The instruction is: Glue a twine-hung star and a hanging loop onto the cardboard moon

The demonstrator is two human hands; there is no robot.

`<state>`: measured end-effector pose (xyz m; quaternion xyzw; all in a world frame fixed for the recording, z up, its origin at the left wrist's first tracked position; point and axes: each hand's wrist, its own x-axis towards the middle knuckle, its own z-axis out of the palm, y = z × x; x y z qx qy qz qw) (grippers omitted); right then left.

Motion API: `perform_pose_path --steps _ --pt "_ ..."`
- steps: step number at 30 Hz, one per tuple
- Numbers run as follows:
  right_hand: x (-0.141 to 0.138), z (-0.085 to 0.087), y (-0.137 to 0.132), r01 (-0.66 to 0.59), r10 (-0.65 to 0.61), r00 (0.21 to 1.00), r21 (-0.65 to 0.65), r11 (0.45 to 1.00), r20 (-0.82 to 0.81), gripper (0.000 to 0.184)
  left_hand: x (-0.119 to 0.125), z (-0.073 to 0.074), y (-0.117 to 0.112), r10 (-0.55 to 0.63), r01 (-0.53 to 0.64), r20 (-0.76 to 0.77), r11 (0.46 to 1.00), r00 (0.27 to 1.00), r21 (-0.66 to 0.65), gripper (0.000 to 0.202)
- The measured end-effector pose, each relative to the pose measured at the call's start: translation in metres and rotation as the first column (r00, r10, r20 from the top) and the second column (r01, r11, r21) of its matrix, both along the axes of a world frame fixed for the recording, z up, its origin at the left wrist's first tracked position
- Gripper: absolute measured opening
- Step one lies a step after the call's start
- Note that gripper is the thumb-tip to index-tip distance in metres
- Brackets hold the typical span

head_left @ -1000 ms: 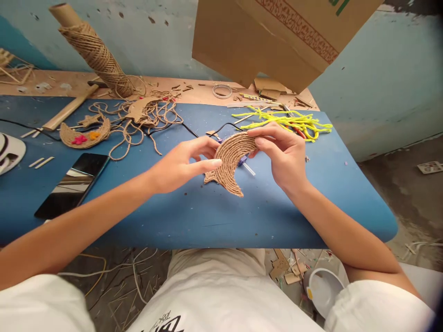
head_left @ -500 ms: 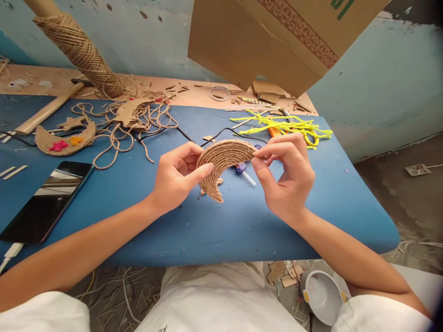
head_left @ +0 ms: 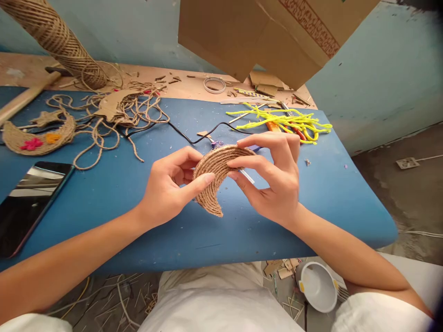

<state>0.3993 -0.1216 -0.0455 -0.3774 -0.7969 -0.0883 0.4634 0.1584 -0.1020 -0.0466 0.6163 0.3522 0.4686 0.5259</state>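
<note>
A crescent moon covered in rows of jute twine (head_left: 212, 177) is held above the blue table, its lower tip pointing down. My left hand (head_left: 169, 184) grips its left side, thumb on the twine face and fingers behind. On the upper right end, my right hand (head_left: 273, 177) has thumb and fingers closed around the crescent's edge. Partly hidden behind the crescent lies a purple glue gun with a clear glue stick (head_left: 248, 176) poking out. Its black cord (head_left: 194, 141) runs to the left.
Left on the blue table (head_left: 221, 244) are a phone (head_left: 31, 203), a decorated crescent (head_left: 41, 138), loose twine (head_left: 100, 143) and a hammer (head_left: 27, 97). Behind stand a twine spool (head_left: 58, 41), a tape roll (head_left: 214, 85) and cardboard (head_left: 242, 37). Yellow-green cords (head_left: 284, 121) lie right.
My right hand has moved left along the crescent, from pinching its right tip to holding its upper edge with more fingers. The crescent is tilted slightly, and the view has shifted right.
</note>
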Motion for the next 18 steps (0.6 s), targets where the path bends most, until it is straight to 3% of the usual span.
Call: perform_pose_path --steps 4,10,15,18 --pt "0.000 -0.003 0.003 -0.035 0.035 0.999 0.000 0.999 -0.018 0.018 0.000 0.001 -0.001 -0.010 0.011 -0.028 1.000 1.000 0.009 0.013" --pt "0.010 0.002 0.008 -0.103 0.096 0.987 -0.046 0.994 -0.128 0.006 0.000 0.000 0.002 0.050 -0.053 -0.063 0.997 0.997 -0.047 0.015" --pt "0.024 0.007 0.020 -0.099 0.057 0.942 -0.112 0.989 -0.331 0.021 0.000 -0.005 0.007 0.085 -0.089 -0.067 0.994 0.994 -0.070 0.016" --pt "0.026 0.007 0.020 -0.112 0.069 0.953 -0.132 0.985 -0.296 0.017 0.001 -0.004 0.007 0.075 -0.079 -0.055 0.994 0.996 -0.075 0.015"
